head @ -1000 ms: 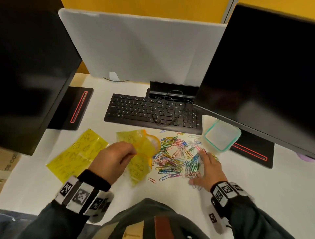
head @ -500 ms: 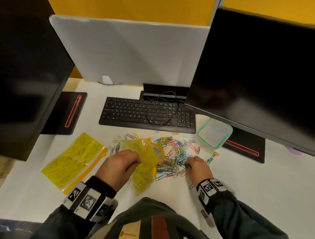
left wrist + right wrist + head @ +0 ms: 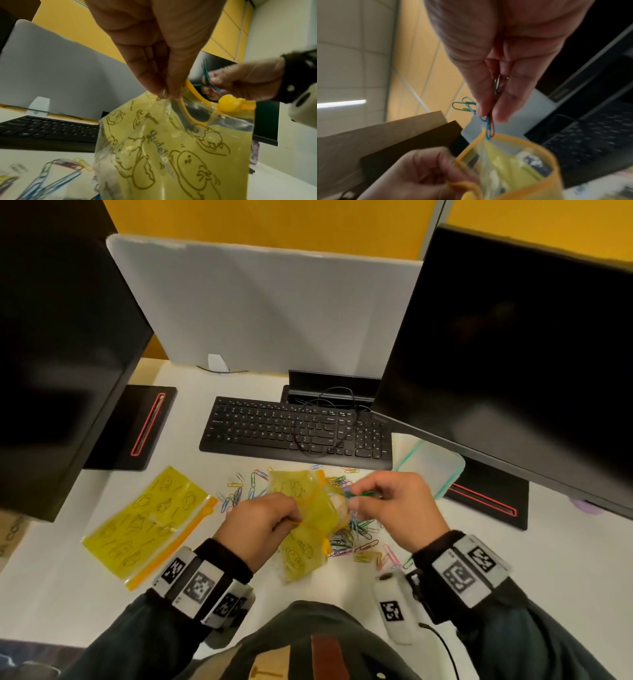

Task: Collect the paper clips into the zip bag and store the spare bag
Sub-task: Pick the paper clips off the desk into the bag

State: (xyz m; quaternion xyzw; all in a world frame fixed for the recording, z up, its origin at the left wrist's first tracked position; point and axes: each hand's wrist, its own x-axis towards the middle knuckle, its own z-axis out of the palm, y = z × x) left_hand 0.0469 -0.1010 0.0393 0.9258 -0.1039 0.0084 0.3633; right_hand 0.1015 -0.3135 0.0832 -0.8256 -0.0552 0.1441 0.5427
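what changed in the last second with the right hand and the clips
The right hand left the pile on the desk, pinched up a few paper clips and raised them to the mouth of the zip bag. The left hand still holds that bag open; the spare bag lies flat as before.

The zip bag [image 3: 180, 155] is thin, glossy, see-through yellow plastic, crinkled, with a thicker orange plastic zip strip [image 3: 192, 94] and a smooth slider [image 3: 229, 104]. The paper clips [image 3: 488, 127] look like thin wire with a shiny coloured coating. The spare bag [image 3: 144, 522] has the same glossy film. The desk [image 3: 565, 559] is smooth matt white; the keyboard [image 3: 294, 429] is matt black plastic.
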